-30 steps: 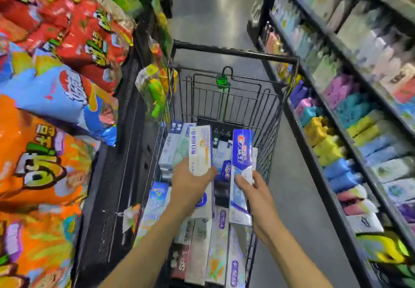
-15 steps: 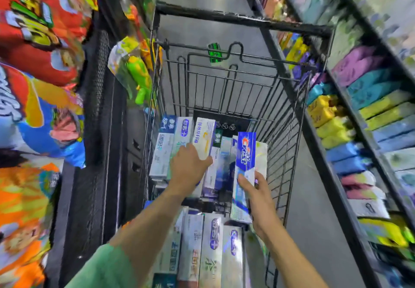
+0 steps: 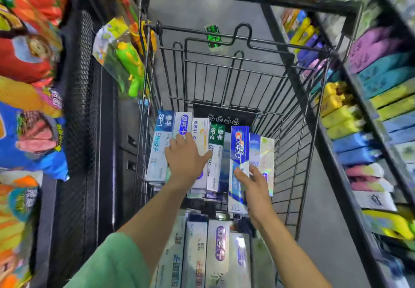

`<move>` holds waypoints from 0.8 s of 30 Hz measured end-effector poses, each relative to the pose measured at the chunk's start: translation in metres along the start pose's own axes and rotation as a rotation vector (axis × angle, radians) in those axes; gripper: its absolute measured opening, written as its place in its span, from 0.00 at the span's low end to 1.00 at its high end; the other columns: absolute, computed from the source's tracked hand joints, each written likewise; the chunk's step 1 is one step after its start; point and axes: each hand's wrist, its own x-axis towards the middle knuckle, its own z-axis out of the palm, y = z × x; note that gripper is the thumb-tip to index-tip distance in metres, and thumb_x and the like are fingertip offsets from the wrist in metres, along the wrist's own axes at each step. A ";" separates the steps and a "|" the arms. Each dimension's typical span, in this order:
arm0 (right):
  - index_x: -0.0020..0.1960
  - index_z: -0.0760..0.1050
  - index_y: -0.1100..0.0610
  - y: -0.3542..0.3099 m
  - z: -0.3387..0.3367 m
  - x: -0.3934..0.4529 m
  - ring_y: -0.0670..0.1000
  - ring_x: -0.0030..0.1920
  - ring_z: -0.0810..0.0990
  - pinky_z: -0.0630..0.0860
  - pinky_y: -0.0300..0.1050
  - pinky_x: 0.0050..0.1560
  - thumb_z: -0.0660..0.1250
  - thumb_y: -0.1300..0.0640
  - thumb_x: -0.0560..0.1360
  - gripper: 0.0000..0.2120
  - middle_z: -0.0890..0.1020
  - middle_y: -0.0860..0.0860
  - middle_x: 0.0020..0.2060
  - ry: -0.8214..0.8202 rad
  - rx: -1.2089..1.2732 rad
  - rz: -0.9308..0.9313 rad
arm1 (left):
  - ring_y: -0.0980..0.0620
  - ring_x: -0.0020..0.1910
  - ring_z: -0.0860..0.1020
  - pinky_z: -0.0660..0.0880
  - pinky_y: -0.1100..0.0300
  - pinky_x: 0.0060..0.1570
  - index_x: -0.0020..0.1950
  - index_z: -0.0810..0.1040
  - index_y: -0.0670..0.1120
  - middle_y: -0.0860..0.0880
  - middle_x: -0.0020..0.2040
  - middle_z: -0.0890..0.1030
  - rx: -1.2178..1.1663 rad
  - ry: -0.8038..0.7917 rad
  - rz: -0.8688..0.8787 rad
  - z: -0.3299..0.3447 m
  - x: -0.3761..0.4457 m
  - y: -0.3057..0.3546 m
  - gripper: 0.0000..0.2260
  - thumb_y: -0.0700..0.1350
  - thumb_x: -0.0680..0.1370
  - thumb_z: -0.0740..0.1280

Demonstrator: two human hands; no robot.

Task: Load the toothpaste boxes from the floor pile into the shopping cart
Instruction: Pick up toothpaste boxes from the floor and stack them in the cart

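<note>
Shopping cart: toothpaste boxes ranged inside. Left hand lies flat, fingers loose, on white boxes. Right hand pinches blue box, upright among them.

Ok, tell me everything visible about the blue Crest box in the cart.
The blue Crest box is a long, slim carton, seemingly glossy card, deep blue on top with a red and white logo, paler toward its near end. It lies lengthwise in the cart, atop other boxes. The right hand grips its near half.
</note>
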 end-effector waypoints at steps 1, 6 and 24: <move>0.69 0.74 0.51 0.001 0.001 0.002 0.54 0.62 0.81 0.74 0.60 0.68 0.75 0.43 0.69 0.31 0.84 0.51 0.60 -0.003 0.009 0.003 | 0.42 0.70 0.67 0.67 0.46 0.65 0.76 0.62 0.46 0.43 0.71 0.69 0.013 0.002 0.023 0.004 0.000 -0.005 0.41 0.74 0.74 0.61; 0.65 0.69 0.50 0.008 0.005 0.016 0.54 0.50 0.80 0.77 0.48 0.54 0.71 0.56 0.78 0.18 0.83 0.57 0.53 0.061 -0.024 -0.012 | 0.41 0.78 0.58 0.60 0.44 0.74 0.82 0.54 0.48 0.42 0.79 0.60 -0.066 0.005 0.170 0.026 -0.004 -0.033 0.40 0.70 0.78 0.59; 0.61 0.78 0.55 0.023 0.057 0.072 0.53 0.55 0.74 0.75 0.51 0.63 0.62 0.48 0.82 0.14 0.75 0.57 0.57 0.068 -0.699 -0.067 | 0.47 0.81 0.36 0.39 0.35 0.77 0.81 0.34 0.52 0.52 0.83 0.39 0.137 -0.118 0.163 0.028 -0.005 -0.039 0.29 0.59 0.85 0.43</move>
